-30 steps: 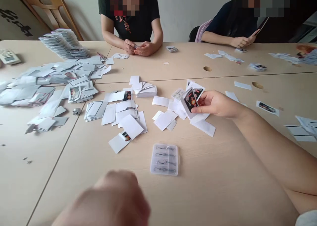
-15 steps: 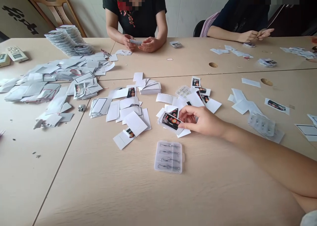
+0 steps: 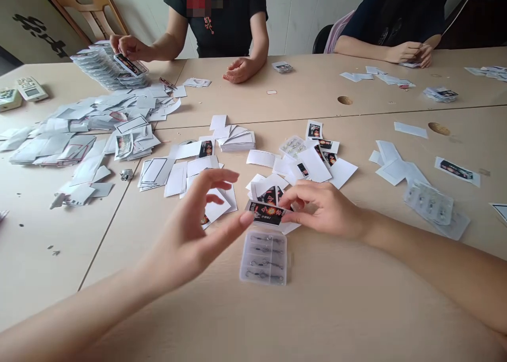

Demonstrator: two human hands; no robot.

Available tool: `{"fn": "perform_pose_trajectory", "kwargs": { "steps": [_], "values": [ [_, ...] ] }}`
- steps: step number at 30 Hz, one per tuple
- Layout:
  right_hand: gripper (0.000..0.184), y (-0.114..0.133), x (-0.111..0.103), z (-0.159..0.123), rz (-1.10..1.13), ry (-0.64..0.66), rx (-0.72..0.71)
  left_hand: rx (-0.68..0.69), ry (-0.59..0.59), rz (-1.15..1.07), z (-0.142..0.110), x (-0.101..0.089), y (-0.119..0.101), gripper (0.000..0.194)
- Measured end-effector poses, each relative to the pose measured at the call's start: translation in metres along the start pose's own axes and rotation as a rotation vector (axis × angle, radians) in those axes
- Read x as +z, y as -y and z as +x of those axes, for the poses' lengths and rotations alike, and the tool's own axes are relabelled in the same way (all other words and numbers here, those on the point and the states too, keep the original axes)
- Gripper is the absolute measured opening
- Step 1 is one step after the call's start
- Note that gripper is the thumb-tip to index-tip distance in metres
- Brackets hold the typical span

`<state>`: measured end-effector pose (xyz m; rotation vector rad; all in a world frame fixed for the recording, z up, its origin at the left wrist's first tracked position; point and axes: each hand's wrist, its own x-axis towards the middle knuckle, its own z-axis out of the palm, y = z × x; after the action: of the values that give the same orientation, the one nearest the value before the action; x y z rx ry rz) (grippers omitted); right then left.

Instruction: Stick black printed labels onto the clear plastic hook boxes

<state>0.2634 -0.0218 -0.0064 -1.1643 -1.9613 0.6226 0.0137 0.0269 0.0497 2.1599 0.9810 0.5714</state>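
Your right hand [image 3: 325, 209] holds a black-and-red printed card [image 3: 267, 213] in a narrow pinch at its right end, leaving most of the card unsupported. The card sits low in the centre of the view, just above a clear plastic box of wire hooks [image 3: 263, 257]. Your left hand [image 3: 186, 235] is open wide with its fingers spread. Its longest fingertip [image 3: 246, 218] is at the card's left end, though you cannot tell from this view whether it touches.

With only that one end pinched, a slight loosening could let the card twist or drop onto the box or among the loose white cards [image 3: 217, 207] beneath your left hand. Pressing from the left fingertip while the pinch is off-centre could also bend the card or push it out of your right hand.

Your spread left fingers are low over those loose cards, so a careless sweep could scatter them toward the stack of folded white cards [image 3: 236, 141]. A knock from either hand could shift the box on the light wooden table [image 3: 356, 309]; you cannot tell how securely it is closed, so its hooks could spill. Your right forearm [image 3: 412, 240] also runs near a second clear box [image 3: 430, 203] at the right of the view.
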Motion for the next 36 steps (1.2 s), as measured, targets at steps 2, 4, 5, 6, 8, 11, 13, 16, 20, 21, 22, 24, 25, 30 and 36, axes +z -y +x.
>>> {"fn": "perform_pose_trajectory", "kwargs": {
  "steps": [2,4,5,6,8,11,13,16,20,21,22,24,25,30,36],
  "values": [
    [0.01,0.003,0.001,-0.002,-0.036,-0.003,-0.145,-0.062,0.094,-0.072,0.022,0.004,-0.001,0.04],
    [0.009,0.006,0.001,-0.003,-0.076,0.001,-0.249,-0.079,0.187,-0.122,0.036,0.006,-0.001,0.039],
    [0.009,0.007,0.0,-0.003,-0.101,-0.004,-0.282,-0.085,0.232,-0.152,0.039,0.007,0.0,0.037],
    [0.01,0.008,0.0,-0.004,-0.129,-0.013,-0.305,-0.096,0.278,-0.199,0.041,0.008,0.001,0.034],
    [0.012,0.01,0.0,-0.003,-0.18,-0.033,-0.334,-0.146,0.367,-0.318,0.042,0.009,0.005,0.029],
    [0.022,0.011,0.0,-0.003,-0.211,-0.049,-0.361,-0.216,0.419,-0.449,0.041,0.012,0.011,0.026],
    [0.027,0.011,0.001,-0.004,-0.231,-0.058,-0.365,-0.23,0.404,-0.498,0.04,0.015,0.014,0.025],
    [0.028,0.013,0.001,-0.006,-0.289,-0.073,-0.334,-0.2,0.4,-0.561,0.039,0.019,0.016,0.023],
    [0.021,0.016,0.001,-0.008,-0.315,-0.071,-0.254,-0.119,0.38,-0.481,0.041,0.02,0.02,0.025],
    [0.02,0.017,0.002,-0.008,-0.31,-0.065,-0.232,-0.1,0.375,-0.45,0.041,0.02,0.021,0.026],
    [0.019,0.018,0.002,-0.008,-0.305,-0.06,-0.214,-0.081,0.371,-0.424,0.042,0.019,0.023,0.026],
    [0.02,0.019,0.002,-0.007,-0.299,-0.059,-0.193,-0.05,0.365,-0.39,0.042,0.019,0.027,0.027],
    [0.02,0.02,0.002,-0.007,-0.301,-0.064,-0.19,-0.037,0.358,-0.377,0.042,0.019,0.028,0.027],
    [0.016,0.021,0.003,-0.005,-0.344,-0.106,-0.186,-0.011,0.257,-0.292,0.04,0.023,0.031,0.027],
    [0.015,0.019,0.004,-0.004,-0.387,-0.148,-0.22,-0.01,0.094,-0.245,0.038,0.028,0.032,0.026]
  ]
}}
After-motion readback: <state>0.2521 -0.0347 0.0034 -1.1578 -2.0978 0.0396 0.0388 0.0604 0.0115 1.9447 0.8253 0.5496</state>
